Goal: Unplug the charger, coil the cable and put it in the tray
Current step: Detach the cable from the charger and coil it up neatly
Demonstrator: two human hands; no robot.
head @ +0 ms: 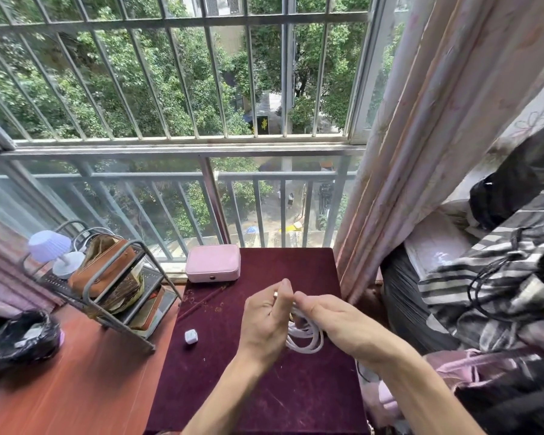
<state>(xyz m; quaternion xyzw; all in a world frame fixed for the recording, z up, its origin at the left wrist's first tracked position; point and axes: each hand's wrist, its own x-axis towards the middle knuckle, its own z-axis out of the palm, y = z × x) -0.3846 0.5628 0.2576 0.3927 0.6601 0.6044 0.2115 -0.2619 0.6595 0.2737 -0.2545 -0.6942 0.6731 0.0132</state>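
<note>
Between both hands, left hand point(266, 315) and right hand point(333, 321) each clasping half-hidden white cable point(308, 340) loops

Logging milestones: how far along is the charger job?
Done: charger block lies loose on the maroon table, so unplugged. In hand: left hand and right hand hold the white cable, several loops formed. Left: finish coiling and place it; no tray clearly visible.

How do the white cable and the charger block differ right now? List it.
The white cable hangs in loops between both hands; the charger block lies alone on the maroon cloth. The cable is long and flexible; the block is a small, rigid cube. Both are white.
</note>
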